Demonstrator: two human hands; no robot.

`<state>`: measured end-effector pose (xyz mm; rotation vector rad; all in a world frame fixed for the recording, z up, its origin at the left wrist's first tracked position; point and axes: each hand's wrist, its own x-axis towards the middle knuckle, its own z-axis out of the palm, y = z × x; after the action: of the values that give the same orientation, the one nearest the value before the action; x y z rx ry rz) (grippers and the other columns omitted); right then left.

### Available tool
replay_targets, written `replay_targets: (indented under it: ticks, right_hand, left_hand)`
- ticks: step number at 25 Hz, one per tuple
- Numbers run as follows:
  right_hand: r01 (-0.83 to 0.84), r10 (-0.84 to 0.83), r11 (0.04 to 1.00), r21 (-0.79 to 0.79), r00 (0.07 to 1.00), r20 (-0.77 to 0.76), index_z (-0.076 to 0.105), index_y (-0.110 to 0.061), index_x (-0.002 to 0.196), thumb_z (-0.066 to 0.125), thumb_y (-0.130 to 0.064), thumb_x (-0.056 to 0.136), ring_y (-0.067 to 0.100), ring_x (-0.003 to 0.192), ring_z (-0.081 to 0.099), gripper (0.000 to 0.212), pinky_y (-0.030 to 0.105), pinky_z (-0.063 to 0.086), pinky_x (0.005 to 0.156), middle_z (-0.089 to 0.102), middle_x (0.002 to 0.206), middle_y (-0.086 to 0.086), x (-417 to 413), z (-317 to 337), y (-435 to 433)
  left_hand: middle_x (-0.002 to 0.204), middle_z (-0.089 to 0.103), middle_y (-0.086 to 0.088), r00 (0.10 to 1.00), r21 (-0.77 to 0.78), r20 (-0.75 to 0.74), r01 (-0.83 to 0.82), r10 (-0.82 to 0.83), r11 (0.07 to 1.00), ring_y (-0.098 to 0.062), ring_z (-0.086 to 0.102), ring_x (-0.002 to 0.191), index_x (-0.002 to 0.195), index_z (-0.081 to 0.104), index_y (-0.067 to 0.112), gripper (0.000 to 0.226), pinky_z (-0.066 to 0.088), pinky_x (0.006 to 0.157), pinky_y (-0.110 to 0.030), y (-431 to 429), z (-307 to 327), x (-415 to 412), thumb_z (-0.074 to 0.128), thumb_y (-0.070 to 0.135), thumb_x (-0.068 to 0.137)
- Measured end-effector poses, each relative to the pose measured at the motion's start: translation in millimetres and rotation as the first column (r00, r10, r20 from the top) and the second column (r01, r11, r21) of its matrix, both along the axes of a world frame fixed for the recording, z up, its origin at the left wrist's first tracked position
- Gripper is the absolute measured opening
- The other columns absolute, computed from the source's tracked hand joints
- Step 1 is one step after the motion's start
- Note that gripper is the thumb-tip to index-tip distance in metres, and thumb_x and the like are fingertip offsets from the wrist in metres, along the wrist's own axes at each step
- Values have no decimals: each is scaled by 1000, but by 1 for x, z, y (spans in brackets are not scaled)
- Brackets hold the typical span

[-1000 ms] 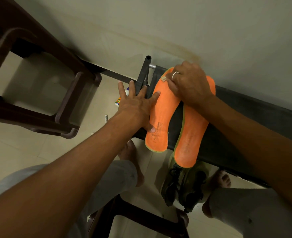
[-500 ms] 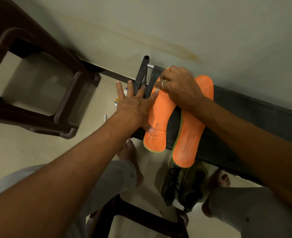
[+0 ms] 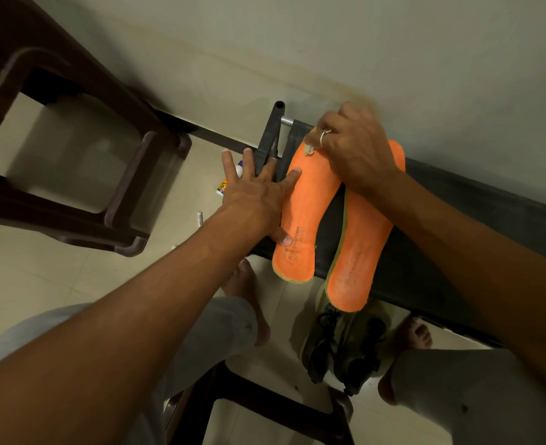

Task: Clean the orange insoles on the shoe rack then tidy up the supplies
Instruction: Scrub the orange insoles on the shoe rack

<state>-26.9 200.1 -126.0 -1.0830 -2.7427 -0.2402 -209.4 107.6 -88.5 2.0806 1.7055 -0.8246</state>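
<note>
Right hand [image 3: 356,152] slid up, grip curled round a half-hidden wad [image 3: 309,150]; left hand [image 3: 259,200] flat against insole [image 3: 303,220].

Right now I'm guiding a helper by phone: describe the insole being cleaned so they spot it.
Find the dark shoe rack against the wall; two orange insoles lie on top. Take the left insole, pressed by the flat left hand, the right hand holding a pale object at its toe. Unlike the right insole, its heel shows clear dark lettering.
</note>
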Motion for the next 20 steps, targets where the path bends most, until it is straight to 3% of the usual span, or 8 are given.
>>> replay_targets:
  ticks: [2, 5, 10, 13, 17, 20]
  right_hand:
    - [16, -16, 1000, -5, 1000, -22, 75, -15, 100, 50, -17, 99, 29, 86, 55, 25, 38, 38, 65, 65, 98, 7, -3, 1, -1]
    - [-90, 92, 994, -66, 995, 25, 74, -10, 92, 55, -13, 95, 30, 84, 55, 20, 38, 37, 63, 67, 95, 9, -9, -7, -18]
    - [174, -164, 981, -86, 980, 111, 75, -14, 87, 43, -31, 94, 28, 79, 53, 37, 38, 35, 67, 65, 80, 7, 12, 14, -10]
    - [63, -43, 980, -191, 994, 103, 75, -14, 79, 42, -32, 90, 27, 74, 54, 39, 37, 37, 66, 67, 74, 7, 1, 10, -31]
    - [201, -187, 973, -113, 975, 122, 71, -11, 76, 47, -34, 94, 30, 74, 56, 38, 38, 37, 65, 66, 74, 11, 7, 20, -11]
    - [113, -90, 972, -206, 989, 118, 70, -11, 75, 52, -32, 95, 28, 74, 55, 35, 38, 37, 63, 65, 74, 9, 3, 12, -28]
  left_hand:
    - [167, -2, -8, 1000, 3, 3, 0, 0, 1000, -47, -13, 148, 155, -13, 41, 132, -10, 108, -74, 0, -1, -1, 68, 83, 60]
    - [167, -2, -7, 1000, 0, -8, 0, 0, 1000, -47, -13, 148, 155, -14, 42, 132, -10, 108, -74, -1, -2, 0, 68, 83, 60]
    - [166, -3, -8, 1000, 6, -4, 3, -3, 1000, -47, -13, 148, 155, -14, 41, 132, -9, 109, -75, 1, -3, -1, 68, 83, 61]
    - [167, -3, -8, 1000, 4, -13, 8, -8, 1000, -47, -13, 148, 155, -14, 41, 131, -10, 108, -74, -1, -2, 1, 68, 82, 61]
    - [167, -3, -7, 1000, 3, -3, 5, -5, 1000, -47, -13, 148, 155, -14, 41, 131, -10, 108, -74, 1, -2, -1, 68, 82, 61]
    - [167, -3, -7, 1000, 11, -15, 7, -7, 1000, -47, -13, 148, 155, -14, 41, 132, -10, 108, -74, -1, -3, 0, 67, 83, 60]
